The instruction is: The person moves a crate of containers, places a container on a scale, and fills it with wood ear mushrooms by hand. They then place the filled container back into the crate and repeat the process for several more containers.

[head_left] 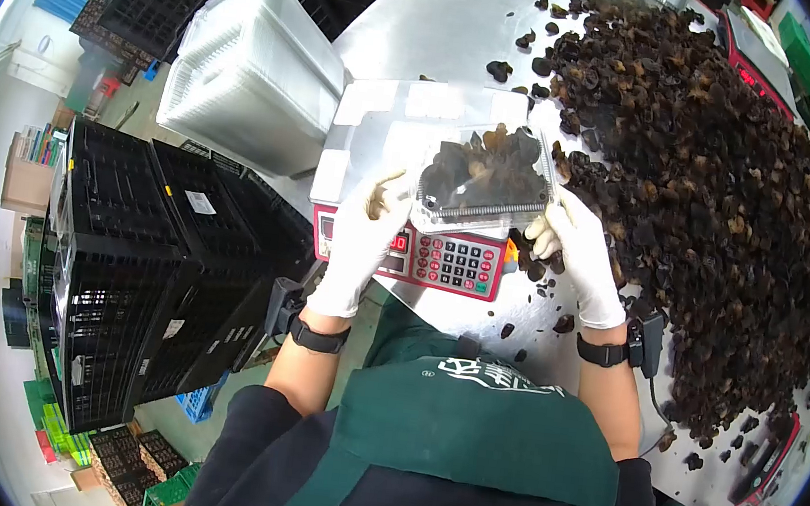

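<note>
A clear plastic box (pixel 475 223) filled with dark wood ear mushrooms (pixel 484 170) is held over a red and white digital scale (pixel 501 289), slightly tilted. My left hand (pixel 372 219), in a white glove, has its fingers curled at the box's left edge. On the right, my right hand (pixel 576 241), gloved the same way, pinches the box's near right corner. The scale's keypad shows below the box, and part of its red display is hidden by my left hand.
A large heap of wood ear mushrooms (pixel 702 187) covers the right of the metal table (pixel 391 27). Nested clear plastic boxes (pixel 256 66) stand at the left. Black crates (pixel 113 270) are stacked left of the table. Another scale (pixel 761 64) sits at the far right.
</note>
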The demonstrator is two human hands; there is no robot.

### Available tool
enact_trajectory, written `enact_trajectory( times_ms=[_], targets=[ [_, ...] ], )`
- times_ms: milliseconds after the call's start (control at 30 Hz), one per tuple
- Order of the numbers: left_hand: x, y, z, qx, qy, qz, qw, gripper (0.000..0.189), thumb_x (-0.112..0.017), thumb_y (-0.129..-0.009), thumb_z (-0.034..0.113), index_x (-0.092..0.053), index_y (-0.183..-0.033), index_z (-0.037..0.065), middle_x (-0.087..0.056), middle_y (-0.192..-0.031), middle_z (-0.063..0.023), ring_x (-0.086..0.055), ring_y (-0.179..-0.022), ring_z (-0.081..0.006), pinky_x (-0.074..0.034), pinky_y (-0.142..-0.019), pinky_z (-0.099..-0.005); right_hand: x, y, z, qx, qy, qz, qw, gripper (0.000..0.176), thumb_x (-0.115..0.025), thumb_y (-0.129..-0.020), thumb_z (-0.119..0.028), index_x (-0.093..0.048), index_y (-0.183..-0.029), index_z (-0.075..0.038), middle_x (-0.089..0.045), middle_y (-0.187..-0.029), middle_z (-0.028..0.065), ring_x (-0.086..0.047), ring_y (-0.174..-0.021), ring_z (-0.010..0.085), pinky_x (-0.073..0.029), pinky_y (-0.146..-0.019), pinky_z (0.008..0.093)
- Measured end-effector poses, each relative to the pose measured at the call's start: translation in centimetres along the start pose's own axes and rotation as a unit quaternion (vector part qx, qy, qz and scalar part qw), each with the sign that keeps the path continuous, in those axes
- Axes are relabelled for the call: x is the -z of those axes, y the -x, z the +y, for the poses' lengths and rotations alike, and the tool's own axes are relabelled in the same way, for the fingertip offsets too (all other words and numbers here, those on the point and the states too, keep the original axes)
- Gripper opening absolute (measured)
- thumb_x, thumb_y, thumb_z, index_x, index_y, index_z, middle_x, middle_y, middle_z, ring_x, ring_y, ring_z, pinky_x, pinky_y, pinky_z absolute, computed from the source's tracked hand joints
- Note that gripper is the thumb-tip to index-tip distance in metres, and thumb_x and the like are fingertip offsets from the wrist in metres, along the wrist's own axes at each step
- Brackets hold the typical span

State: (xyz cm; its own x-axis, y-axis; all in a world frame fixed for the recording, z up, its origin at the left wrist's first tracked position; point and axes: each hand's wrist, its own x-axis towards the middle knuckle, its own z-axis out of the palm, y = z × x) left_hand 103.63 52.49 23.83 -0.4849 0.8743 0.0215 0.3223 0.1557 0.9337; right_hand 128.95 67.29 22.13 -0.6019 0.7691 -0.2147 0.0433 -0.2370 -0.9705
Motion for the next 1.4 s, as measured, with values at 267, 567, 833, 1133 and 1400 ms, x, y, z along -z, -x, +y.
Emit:
enact_trajectory(
  times_ms=[267,567,833,1133,1400],
  targets=[
    [-0.2,0.9,0.0,0.133,0.14,-0.097,0.977,0.059,-0.059,-0.099,0.022,-0.036,-0.152,0.008,-0.059,-0.084,0.0021,-0.052,-0.062,-0.0034,-0.038,-0.052,-0.0162,0.0,0.4,-0.3,0.0,-0.018,0.009,1.0,0.038,-0.049,-0.103,-0.017,-0.054,-0.135,0.002,-0.068,-0.079,0.0061,-0.057,-0.058,0.0067,-0.046,-0.055,0.0196],
    [0.4,2.4,1.7,0.156,0.201,-0.18,0.95,0.08,-0.06,-0.096,0.011,-0.011,-0.16,0.009,-0.07,-0.087,-0.0083,-0.063,-0.065,-0.0101,-0.046,-0.058,-0.0211,0.0,1.5,1.3,0.002,-0.037,0.002,0.999,0.043,-0.049,-0.103,-0.019,-0.051,-0.139,0.003,-0.068,-0.077,0.0086,-0.058,-0.056,0.0087,-0.046,-0.054,0.0209],
    [1.8,6.9,4.8,0.073,0.235,-0.126,0.961,0.084,-0.06,-0.094,0.01,-0.008,-0.16,0.01,-0.069,-0.087,-0.0075,-0.062,-0.065,-0.0112,-0.052,-0.066,-0.025,-3.1,5.0,-1.6,0.085,-0.036,0.038,0.995,0.051,-0.049,-0.098,-0.011,-0.041,-0.146,0.007,-0.059,-0.068,0.0011,-0.048,-0.05,0.0047,-0.039,-0.049,0.0183],
    [13.1,12.5,12.0,-0.043,0.269,0.002,0.962,0.101,-0.08,-0.083,0.037,-0.02,-0.158,0.008,-0.055,-0.139,-0.0185,-0.057,-0.122,-0.025,-0.041,-0.107,-0.0378,-9.9,6.6,-8.6,0.09,-0.024,-0.192,0.977,0.075,-0.065,-0.096,-0.04,-0.039,-0.145,0.01,-0.051,-0.068,-0.0034,-0.048,-0.044,0.005,-0.04,-0.046,0.0156],
    [29.4,18.7,16.6,-0.175,0.141,0.362,0.905,0.05,-0.055,-0.094,0.016,-0.046,-0.139,-0.004,-0.064,-0.123,-0.014,-0.065,-0.108,-0.0224,-0.052,-0.095,-0.032,-10.0,5.6,-9.4,0.129,-0.009,-0.215,0.968,0.076,-0.066,-0.095,-0.046,-0.042,-0.141,0.01,-0.066,-0.075,0.0091,-0.059,-0.059,0.0111,-0.048,-0.059,0.0228]
  ],
)
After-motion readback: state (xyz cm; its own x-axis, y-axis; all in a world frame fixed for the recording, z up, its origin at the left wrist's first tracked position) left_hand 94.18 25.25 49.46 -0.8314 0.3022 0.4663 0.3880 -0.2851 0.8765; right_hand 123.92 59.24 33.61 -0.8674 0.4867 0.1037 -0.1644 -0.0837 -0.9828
